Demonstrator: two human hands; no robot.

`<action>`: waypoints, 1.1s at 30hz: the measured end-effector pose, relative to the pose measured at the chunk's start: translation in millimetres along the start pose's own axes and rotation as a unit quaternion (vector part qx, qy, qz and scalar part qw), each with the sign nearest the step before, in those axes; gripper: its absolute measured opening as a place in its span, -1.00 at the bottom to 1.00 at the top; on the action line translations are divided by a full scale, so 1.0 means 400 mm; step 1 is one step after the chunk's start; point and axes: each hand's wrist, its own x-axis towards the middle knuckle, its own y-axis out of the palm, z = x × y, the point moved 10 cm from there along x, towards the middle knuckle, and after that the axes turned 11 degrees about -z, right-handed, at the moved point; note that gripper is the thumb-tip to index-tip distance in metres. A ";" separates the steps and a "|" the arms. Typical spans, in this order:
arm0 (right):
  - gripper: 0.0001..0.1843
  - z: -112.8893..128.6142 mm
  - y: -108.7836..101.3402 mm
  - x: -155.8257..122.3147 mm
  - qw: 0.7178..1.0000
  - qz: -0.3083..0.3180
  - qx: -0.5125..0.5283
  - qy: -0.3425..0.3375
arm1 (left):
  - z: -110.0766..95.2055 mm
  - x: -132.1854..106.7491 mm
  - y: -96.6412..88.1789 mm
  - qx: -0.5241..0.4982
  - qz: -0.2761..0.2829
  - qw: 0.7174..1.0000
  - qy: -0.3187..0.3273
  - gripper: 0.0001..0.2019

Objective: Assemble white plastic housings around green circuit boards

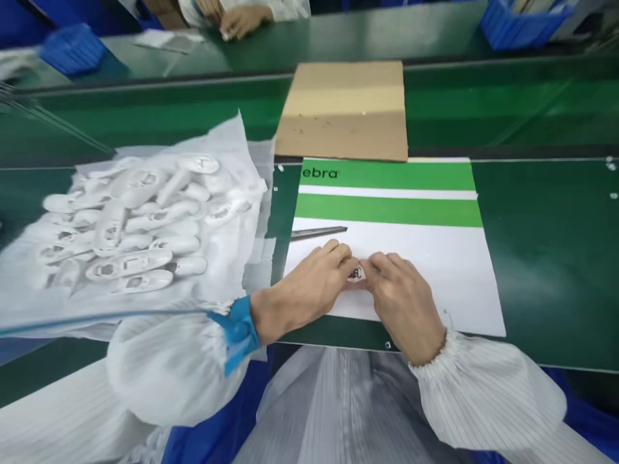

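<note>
1. Left hand (pixel 307 287) and right hand (pixel 403 306) together at the fingertips, closed around a small white piece (pixel 356 273) with dark marking, mostly hidden by the fingers.
2. The piece sits on the white lower half of a green-striped printed sheet (pixel 387 209), the letters "ebra" showing at its top left. The sheet lies on a green desk (pixel 546 258).
3. A thin metal tool (pixel 319 232) lies on the sheet just above the left hand.
4. Left of the sheet, a clear plastic bag (pixel 242 154) spreads around a heap of white moulded plastic parts (pixel 128 258).
5. A blue cuff (pixel 236 332) wraps the left wrist, with a thin cord (pixel 97 320) running from it across the bag's near edge.
6. A flat piece of cardboard (pixel 343 109) touches the sheet's far edge.
7. Beyond it, a co-worker's hand (pixel 244 20) rests at a far desk, between a blue plastic bin (pixel 72 48) and a second blue plastic bin (pixel 525 26).
</note>
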 end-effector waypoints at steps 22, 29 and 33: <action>-0.79 -0.110 -0.023 -0.055 0.983 -0.098 0.066 0.138 | 0.022 -0.007 0.003 -0.062 -0.082 0.995 -0.008 -0.68; -0.83 -0.098 -0.007 -0.054 0.982 -0.054 0.145 0.108 | 0.007 -0.055 0.012 -0.028 -0.127 0.991 -0.021 -0.76; -0.90 -0.107 -0.014 -0.054 0.984 -0.078 0.104 0.122 | 0.013 -0.069 0.000 -0.070 -0.136 0.988 -0.030 -0.76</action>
